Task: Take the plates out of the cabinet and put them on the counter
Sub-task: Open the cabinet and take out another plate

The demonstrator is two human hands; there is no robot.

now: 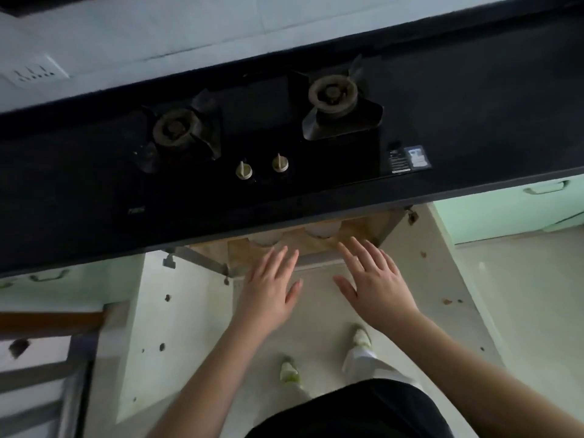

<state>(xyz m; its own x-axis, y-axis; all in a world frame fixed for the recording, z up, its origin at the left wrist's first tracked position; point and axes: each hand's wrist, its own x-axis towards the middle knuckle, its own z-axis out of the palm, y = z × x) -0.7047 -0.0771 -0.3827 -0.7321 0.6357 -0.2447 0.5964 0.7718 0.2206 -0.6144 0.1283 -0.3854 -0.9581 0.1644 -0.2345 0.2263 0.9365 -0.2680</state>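
Below the black counter (474, 105), the cabinet (316, 241) stands with both doors swung open. On its paper-lined shelf, two pale round rims, seemingly plates (322, 229), peek out from under the counter's front edge; most of each is hidden. My left hand (268, 286) hovers palm down just in front of the shelf edge, fingers spread and empty. My right hand (373, 279) does the same a little to the right, its fingertips over the shelf's front edge.
A two-burner gas hob (259, 128) with two knobs is set in the counter above the cabinet. The open left door (177, 327) and right door (458, 279) flank my arms. My feet stand on the pale floor below. Green drawer fronts lie on either side.
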